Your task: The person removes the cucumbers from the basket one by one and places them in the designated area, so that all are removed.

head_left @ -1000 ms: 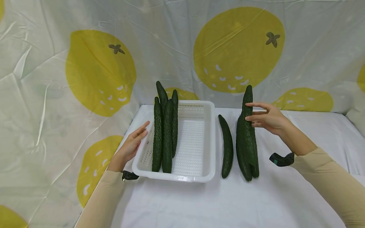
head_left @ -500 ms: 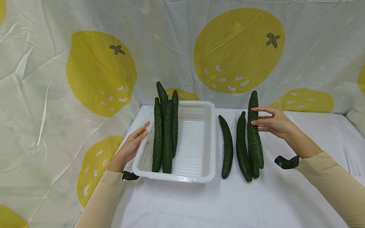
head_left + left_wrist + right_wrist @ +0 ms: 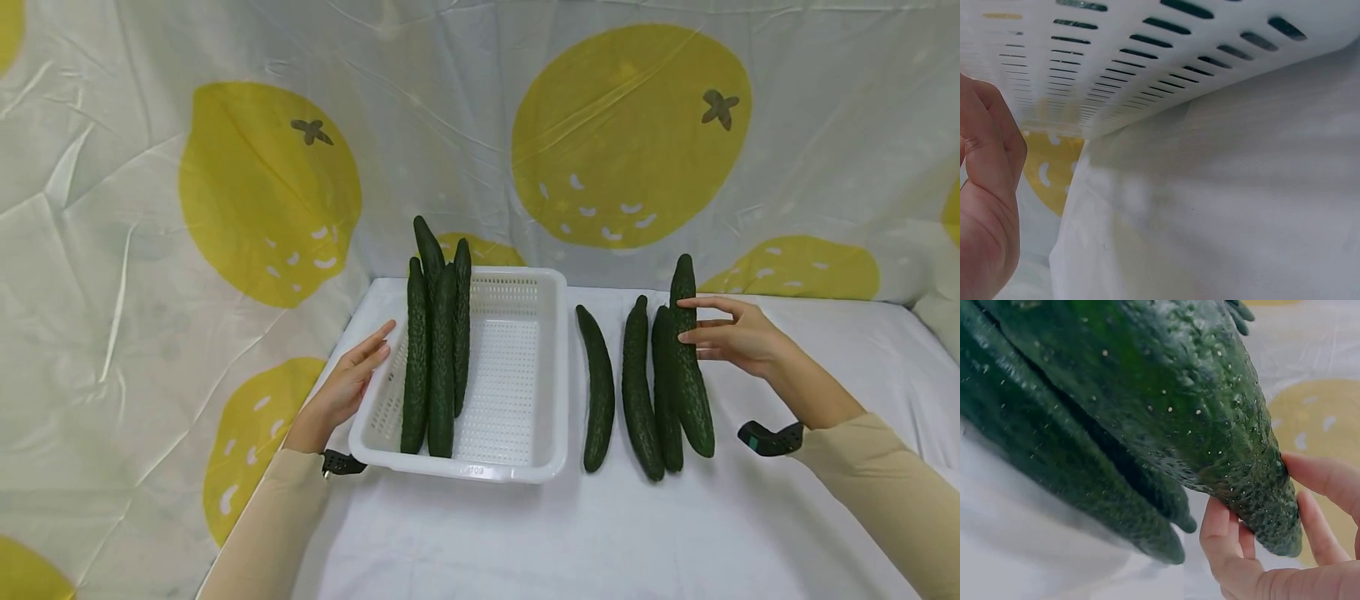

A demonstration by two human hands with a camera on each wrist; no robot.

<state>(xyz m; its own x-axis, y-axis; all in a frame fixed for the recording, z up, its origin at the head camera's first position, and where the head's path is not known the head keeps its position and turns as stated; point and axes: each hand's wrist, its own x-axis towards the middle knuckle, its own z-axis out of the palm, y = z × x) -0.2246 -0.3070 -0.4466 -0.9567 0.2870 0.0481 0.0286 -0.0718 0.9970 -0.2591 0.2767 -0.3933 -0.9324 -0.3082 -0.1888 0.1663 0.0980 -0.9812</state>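
Observation:
My right hand (image 3: pixel 738 336) pinches a dark green, bumpy cucumber (image 3: pixel 693 392) near its far end, thumb on one side and fingers on the other. In the right wrist view this cucumber (image 3: pixel 1210 412) fills much of the picture. Directly left of it lie two more cucumbers, one close alongside (image 3: pixel 666 383) and a curved one (image 3: pixel 637 392). A separate curved cucumber (image 3: pixel 597 387) lies nearer the basket. My left hand (image 3: pixel 348 379), fingers fairly straight, rests at the left side of a white perforated basket (image 3: pixel 551 375). Several cucumbers (image 3: pixel 442 367) lean inside the basket's left half, their tips above the far rim.
A white cloth (image 3: pixel 510 542) covers the table. Behind and to the left hangs a pale curtain (image 3: pixel 442 108) printed with large yellow lemons. A black wrist device (image 3: pixel 770 437) sits below my right wrist, and another (image 3: pixel 342 462) below the left.
My right hand has moved right and slightly nearer with its cucumber, from above the pair to their right side, uncovering both. The left hand and basket stay in place.

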